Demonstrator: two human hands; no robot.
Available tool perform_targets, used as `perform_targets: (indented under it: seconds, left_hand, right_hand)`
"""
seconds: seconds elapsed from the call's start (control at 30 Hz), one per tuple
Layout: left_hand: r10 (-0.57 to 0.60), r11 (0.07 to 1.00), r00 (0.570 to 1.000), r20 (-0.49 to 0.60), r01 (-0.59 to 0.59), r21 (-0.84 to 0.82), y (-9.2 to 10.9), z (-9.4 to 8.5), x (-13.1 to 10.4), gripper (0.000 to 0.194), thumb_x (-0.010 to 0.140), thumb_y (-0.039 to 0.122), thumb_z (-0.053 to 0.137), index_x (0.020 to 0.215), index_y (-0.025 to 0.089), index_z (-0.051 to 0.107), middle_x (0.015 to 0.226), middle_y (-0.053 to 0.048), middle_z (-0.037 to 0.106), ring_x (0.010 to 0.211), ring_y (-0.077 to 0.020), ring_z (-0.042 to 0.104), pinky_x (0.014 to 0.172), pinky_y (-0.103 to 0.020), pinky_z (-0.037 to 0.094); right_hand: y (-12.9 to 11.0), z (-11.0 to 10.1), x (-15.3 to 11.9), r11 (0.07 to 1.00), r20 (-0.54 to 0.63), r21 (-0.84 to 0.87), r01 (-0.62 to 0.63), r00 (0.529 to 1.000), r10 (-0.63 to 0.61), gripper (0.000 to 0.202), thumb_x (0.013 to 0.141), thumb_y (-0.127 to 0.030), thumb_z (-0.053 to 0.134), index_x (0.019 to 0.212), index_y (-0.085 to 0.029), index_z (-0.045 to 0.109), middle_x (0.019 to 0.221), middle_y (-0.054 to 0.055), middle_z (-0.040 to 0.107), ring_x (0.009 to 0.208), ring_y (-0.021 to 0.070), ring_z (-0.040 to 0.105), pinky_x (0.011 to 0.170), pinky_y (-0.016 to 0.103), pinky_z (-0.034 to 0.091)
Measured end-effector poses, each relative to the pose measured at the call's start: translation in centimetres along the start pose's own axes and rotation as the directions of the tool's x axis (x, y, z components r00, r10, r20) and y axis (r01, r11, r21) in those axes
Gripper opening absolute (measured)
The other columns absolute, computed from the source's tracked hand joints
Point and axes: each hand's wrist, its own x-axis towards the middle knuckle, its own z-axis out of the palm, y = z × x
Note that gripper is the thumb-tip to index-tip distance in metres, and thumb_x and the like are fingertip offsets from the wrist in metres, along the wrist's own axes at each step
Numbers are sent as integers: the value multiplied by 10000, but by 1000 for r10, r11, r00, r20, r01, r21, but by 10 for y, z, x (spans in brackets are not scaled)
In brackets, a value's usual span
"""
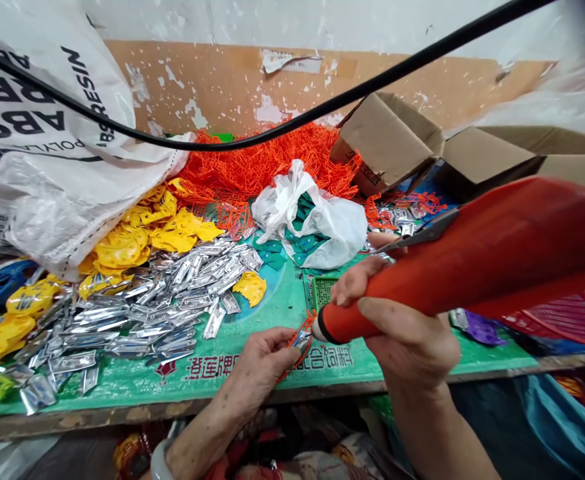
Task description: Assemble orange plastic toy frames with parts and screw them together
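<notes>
My left hand (265, 360) pinches a small orange plastic part with a silvery plate (301, 340) on it, just above the front of the table. Wrapped round a thick red power screwdriver (402, 287), my right hand (407, 333) holds it aslant. The screwdriver's pale tip, behind a black ring, meets or nearly meets the orange part; its bit cannot be made out. A grey metal lever (427, 230) runs along the tool near my fingers. To the left of my left hand lies a heap of shiny silver plates (172, 307), with a yellow plastic piece (250, 287) at its edge.
Behind are a mound of orange plastic parts (252, 163) and a white plastic bag (345, 223) with green pieces. Yellow parts (122, 243) lie by a large white sack (47, 173). Open cardboard boxes (387, 140) stand back right. A black cable (292, 123) hangs across the view.
</notes>
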Motion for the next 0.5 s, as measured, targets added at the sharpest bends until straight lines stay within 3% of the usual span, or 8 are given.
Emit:
perform_targets:
  seconds: [0.33, 0.5]
  left_hand:
    - [-14, 999, 1000, -21, 14, -44, 6, 2, 0, 291, 706, 353, 713, 897, 135, 738, 647, 16, 600, 552, -100, 379, 531, -252, 212]
    - [3, 999, 999, -37, -5, -50, 7, 3, 0, 297, 691, 362, 730, 888, 143, 761, 682, -9, 659, 578, -128, 467, 534, -243, 274]
  right_hand:
    - [11, -3, -2, 983, 76, -179, 28, 997, -15, 141, 712, -319, 718, 818, -243, 663, 773, 16, 594, 702, 186, 565, 707, 394, 541]
    - [12, -3, -3, 972, 81, -229, 47, 996, -29, 109, 714, -308, 709, 788, -244, 662, 766, 30, 587, 703, 204, 575, 691, 415, 556]
